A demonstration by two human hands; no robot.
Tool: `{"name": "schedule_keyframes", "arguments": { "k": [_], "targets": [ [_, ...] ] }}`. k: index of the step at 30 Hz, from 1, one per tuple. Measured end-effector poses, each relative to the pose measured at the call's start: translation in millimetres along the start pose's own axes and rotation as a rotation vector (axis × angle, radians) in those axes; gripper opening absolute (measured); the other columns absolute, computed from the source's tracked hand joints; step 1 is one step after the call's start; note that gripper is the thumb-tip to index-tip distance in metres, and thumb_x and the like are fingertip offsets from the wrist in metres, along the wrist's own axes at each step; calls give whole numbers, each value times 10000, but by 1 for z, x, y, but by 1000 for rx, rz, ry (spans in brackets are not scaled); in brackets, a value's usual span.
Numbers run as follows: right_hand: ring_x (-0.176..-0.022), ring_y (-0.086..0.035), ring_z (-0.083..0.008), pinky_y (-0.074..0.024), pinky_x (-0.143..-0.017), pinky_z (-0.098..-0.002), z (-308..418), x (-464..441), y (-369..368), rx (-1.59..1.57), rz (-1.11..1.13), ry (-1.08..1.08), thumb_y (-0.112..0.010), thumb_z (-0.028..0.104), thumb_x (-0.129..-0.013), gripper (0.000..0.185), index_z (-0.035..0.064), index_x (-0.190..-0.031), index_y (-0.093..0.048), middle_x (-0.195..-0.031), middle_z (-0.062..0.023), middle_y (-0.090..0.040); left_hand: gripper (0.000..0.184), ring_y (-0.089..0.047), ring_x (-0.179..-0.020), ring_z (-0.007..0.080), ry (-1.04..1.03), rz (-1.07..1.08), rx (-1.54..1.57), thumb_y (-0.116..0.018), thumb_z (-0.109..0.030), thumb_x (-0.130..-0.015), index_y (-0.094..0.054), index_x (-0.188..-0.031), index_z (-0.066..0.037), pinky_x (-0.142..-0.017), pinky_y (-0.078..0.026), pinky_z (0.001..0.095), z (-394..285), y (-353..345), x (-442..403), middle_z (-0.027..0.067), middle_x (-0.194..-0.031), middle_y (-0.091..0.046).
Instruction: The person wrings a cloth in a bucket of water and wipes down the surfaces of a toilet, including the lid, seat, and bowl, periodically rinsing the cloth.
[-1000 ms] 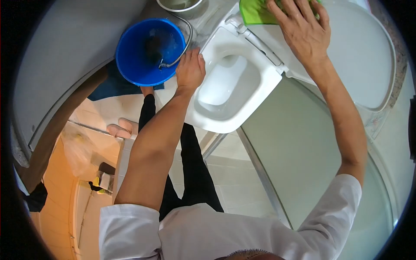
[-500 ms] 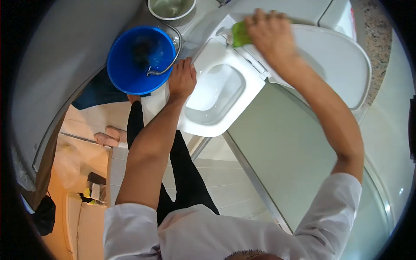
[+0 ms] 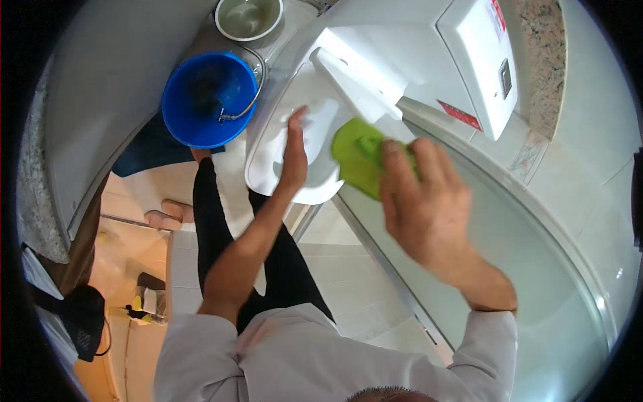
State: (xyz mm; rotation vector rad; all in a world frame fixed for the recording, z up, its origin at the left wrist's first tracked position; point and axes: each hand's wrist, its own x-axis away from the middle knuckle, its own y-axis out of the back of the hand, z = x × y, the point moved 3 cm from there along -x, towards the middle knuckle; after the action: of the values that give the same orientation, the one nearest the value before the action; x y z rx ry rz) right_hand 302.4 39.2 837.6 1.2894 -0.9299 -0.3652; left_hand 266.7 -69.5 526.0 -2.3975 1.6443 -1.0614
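My right hand [image 3: 429, 201] grips a green cloth [image 3: 362, 157], lifted in front of the toilet's right side. My left hand [image 3: 295, 154] is seen edge-on over the left front part of the toilet [image 3: 258, 164], its fingers stretched out and holding nothing visible. A white panel [image 3: 355, 84] slants at the hinge side of the toilet. Over the bowl the white surfaces look blurred, and how far the lid is lowered cannot be told.
Left of the toilet stands a blue bucket [image 3: 175, 100] with a metal hose [image 3: 258, 87] hanging into it. Behind it is a round pale basin [image 3: 249, 17]. A white box [image 3: 479, 67] and a glass panel [image 3: 529, 268] lie to the right. Pink slippers [image 3: 171, 213] rest on the floor.
The lid has left its leaned-back position at the right. My right hand has come down and toward me with the cloth. My left hand has moved from the toilet's left edge to over the bowl.
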Motion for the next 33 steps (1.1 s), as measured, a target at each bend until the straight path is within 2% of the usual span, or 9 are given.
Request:
{"name": "schedule_keyframes", "arguments": {
  "k": [2, 5, 7, 15, 19, 23, 26, 28, 33],
  "targets": [
    [-931, -623, -305, -559, -705, -398, 12, 13, -25, -204, -105, -15, -701, 142, -883, 383, 35, -1247, -645, -1093, -160, -606, 824, -395, -1455, 267, 349, 137, 756, -243, -727, -1043, -342, -1598, -126, -1230, -281, 428, -65, -34, 39, 117, -1599, -390],
    [-1208, -559, -411, -487, -1004, -484, 22, 25, -51, -704, 23, -104, -562, 268, -1047, 393, 36, -1361, -609, -1350, -216, -569, 826, -426, -1437, 290, 389, 247, 1059, -225, -711, -1051, -326, -1602, -103, -1212, -335, 445, -100, -36, 66, 127, -1576, -426],
    [-1254, -534, -423, -463, -1048, -486, 16, 32, -92, -778, -2, -118, -532, 271, -1063, 409, 47, -1401, -589, -1401, -218, -545, 836, -481, -1412, 305, 491, 458, 1462, -259, -726, -1038, -367, -1590, -107, -1197, -366, 459, -98, -22, 77, 124, -1538, -492],
    [-1415, -419, -434, -340, -1203, -503, -90, -109, -314, -609, -235, -227, -482, 266, -1072, 452, 140, -1505, -524, -1538, -233, -450, 647, -594, -1284, 269, 513, 145, 968, -413, -547, -1088, -468, -1511, -60, -1090, -473, 421, -80, -13, 96, 120, -1423, -598],
    [-1474, -374, -406, -348, -1208, -492, -74, -151, -328, -516, -378, -87, -507, 307, -1060, 450, 197, -1495, -551, -1578, -184, -445, 577, -608, -1237, 261, 586, 38, 863, -438, -520, -1089, -502, -1476, -96, -1060, -491, 416, -89, -19, 91, 88, -1358, -624],
    [-1540, -296, -356, -263, -1264, -471, 10, -14, -234, -780, -75, -22, -585, 400, -1029, 572, 223, -1561, -471, -1654, -117, -360, 558, -609, -1225, 267, 692, 40, 966, -462, -525, -1075, -518, -1456, -121, -1066, -489, 424, -79, -5, 96, 87, -1336, -628],
    [-1527, -312, -420, -262, -1258, -532, 54, 67, -171, -863, -35, 60, -576, 292, -1023, 547, 210, -1555, -479, -1632, -105, -396, 582, -566, -1287, 273, 677, -9, 940, -454, -562, -1062, -506, -1470, -151, -1098, -466, 464, -56, 13, 101, 82, -1397, -588],
    [-1498, -355, -431, -281, -1250, -526, 41, 69, -196, -836, -17, 74, -532, 317, -1043, 524, 210, -1553, -479, -1599, -163, -429, 671, -515, -1362, 282, 678, 290, 1413, -421, -632, -1047, -462, -1524, -161, -1133, -434, 491, -48, 12, 98, 89, -1482, -537],
    [-1477, -387, -418, -316, -1229, -505, -64, -74, -308, -657, -239, -231, -455, 288, -1078, 481, 187, -1548, -474, -1609, -173, -421, 772, -572, -1309, 306, 688, 18, 952, -396, -687, -1030, -457, -1532, -104, -1110, -459, 461, -68, 13, 98, 117, -1465, -566]
  ]
}}
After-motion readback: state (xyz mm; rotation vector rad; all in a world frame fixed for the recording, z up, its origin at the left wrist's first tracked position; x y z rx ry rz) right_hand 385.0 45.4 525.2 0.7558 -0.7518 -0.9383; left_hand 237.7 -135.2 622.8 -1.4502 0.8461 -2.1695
